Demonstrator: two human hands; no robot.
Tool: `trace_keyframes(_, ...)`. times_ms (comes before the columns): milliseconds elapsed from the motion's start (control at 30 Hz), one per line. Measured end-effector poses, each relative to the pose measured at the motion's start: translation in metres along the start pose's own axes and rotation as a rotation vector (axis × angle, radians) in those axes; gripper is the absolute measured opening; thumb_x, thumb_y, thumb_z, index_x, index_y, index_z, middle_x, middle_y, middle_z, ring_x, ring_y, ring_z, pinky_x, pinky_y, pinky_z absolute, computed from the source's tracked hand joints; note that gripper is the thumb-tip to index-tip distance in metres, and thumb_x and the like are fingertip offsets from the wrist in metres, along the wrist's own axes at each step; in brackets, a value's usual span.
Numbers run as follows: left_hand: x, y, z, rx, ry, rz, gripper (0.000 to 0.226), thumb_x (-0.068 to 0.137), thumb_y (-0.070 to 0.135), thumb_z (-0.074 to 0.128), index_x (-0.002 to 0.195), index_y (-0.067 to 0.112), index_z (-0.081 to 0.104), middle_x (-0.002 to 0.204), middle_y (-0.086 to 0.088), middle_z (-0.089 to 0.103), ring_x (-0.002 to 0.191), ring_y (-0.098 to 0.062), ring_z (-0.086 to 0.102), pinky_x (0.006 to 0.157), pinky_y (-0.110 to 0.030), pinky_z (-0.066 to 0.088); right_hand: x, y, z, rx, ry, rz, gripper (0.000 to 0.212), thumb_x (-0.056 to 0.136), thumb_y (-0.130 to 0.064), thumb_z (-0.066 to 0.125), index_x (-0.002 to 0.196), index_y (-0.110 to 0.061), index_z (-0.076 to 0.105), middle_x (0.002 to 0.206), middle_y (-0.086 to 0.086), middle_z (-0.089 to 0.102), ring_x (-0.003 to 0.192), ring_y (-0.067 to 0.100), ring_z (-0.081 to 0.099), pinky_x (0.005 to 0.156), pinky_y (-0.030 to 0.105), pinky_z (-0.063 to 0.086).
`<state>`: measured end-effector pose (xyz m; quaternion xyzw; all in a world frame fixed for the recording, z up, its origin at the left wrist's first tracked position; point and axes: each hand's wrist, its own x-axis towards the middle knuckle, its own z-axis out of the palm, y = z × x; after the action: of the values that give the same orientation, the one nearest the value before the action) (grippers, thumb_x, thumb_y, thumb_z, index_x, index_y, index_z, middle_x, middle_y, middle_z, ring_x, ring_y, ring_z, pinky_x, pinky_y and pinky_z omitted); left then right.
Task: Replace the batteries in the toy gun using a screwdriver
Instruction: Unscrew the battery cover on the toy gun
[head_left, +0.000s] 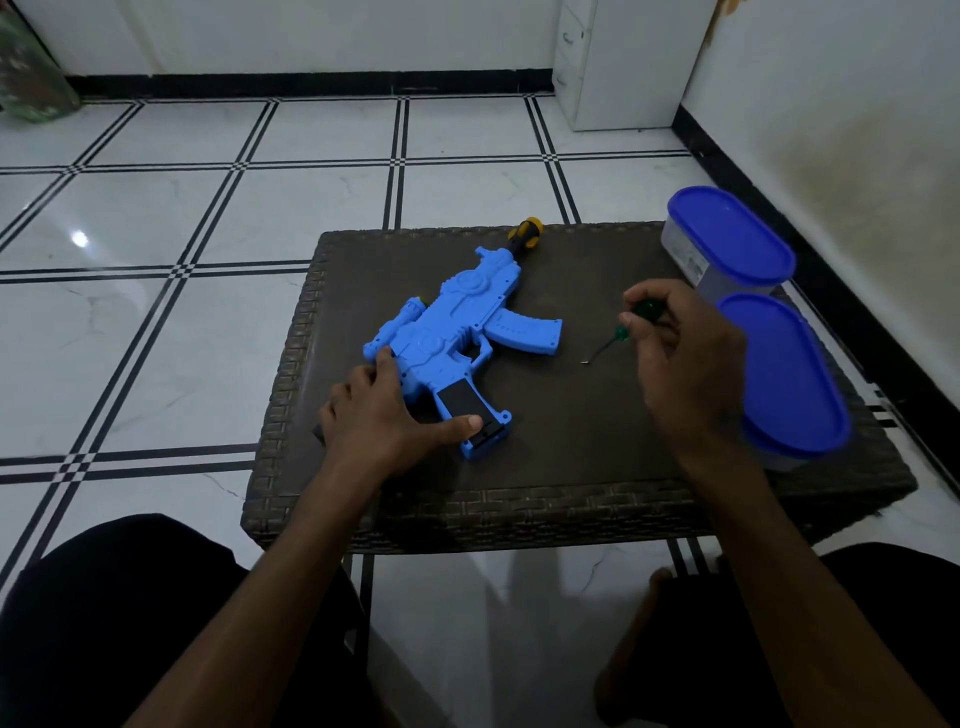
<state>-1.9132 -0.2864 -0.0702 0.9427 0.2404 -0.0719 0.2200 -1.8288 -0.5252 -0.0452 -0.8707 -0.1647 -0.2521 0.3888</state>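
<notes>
Mid-tabletop: our left hand (387, 415) pins toy gun (457, 332) flat | right hand (675, 358) clamps green screwdriver (623, 332), tip off gun | step: pre-unscrew | next: seat tip in grip-cover screw

The toy gun (457, 332) lies flat on the desk (571, 441), left of centre, its muzzle toward 1 o'clock and its grip toward 5 o'clock. The left hand (384, 415) rests on its near end, at 7 o'clock. The right hand (680, 358), at 3 o'clock from the gun, holds the screwdriver (618, 338) above the desk, tip toward 8 o'clock. Two lidded containers stand along the desk's right edge: far container (727, 239), near container (784, 374), touching.
</notes>
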Motion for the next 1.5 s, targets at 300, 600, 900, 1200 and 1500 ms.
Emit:
trace_keyframes(300,-0.001,-0.001,-0.001,-0.019,-0.009,0.003,0.128,0.056,0.083,0.061,0.153,0.024,0.002,0.156,-0.008,0.019,0.142,-0.032,0.020,0.112,-0.051,0.022,0.004,-0.004,-0.010,-0.319,-0.466,-0.022,0.022,0.089,-0.005,0.066,0.110,-0.012,0.064,0.112,0.007,0.054,0.091,0.012,0.051,0.076,0.021,0.043)
trace_keyframes(600,-0.001,-0.001,0.000,-0.011,-0.002,0.009,0.128,0.056,0.084,0.060,0.153,0.023,0.001,0.156,-0.008,0.018,0.142,-0.033,0.020,0.112,-0.051,0.021,-0.001,0.001,0.008,-0.486,-0.844,0.281,0.060,0.092,-0.020,0.059,0.147,-0.031,0.038,0.142,0.007,0.030,0.109,0.019,0.052,0.088,0.030,0.050)
trace_keyframes(900,0.000,0.000,0.000,-0.011,-0.002,0.012,0.130,0.055,0.085,0.060,0.153,0.023,0.001,0.156,-0.007,0.018,0.141,-0.033,0.021,0.111,-0.050,0.022,0.014,0.011,0.014,-0.495,-0.908,0.333,0.069,0.086,-0.021,0.069,0.145,-0.028,0.034,0.142,0.010,0.041,0.123,0.027,0.049,0.091,0.035,0.048)
trace_keyframes(1200,0.000,-0.004,0.002,0.001,0.016,0.026,0.129,0.055,0.088,0.057,0.153,0.024,0.003,0.155,-0.008,0.020,0.140,-0.033,0.023,0.111,-0.050,0.023,0.031,0.012,0.016,-0.481,-0.996,0.391,0.085,0.085,-0.021,0.071,0.154,-0.022,0.023,0.143,0.011,0.046,0.122,0.027,0.053,0.096,0.037,0.051)
trace_keyframes(1500,-0.012,-0.008,0.005,0.032,0.079,0.015,0.130,0.053,0.093,0.047,0.153,0.018,0.008,0.156,-0.010,0.020,0.140,-0.034,0.024,0.110,-0.051,0.022,0.038,0.015,0.024,-0.547,-1.043,0.431,0.088,0.087,-0.026,0.068,0.156,-0.021,0.013,0.154,0.013,0.034,0.129,0.029,0.048,0.092,0.035,0.049)
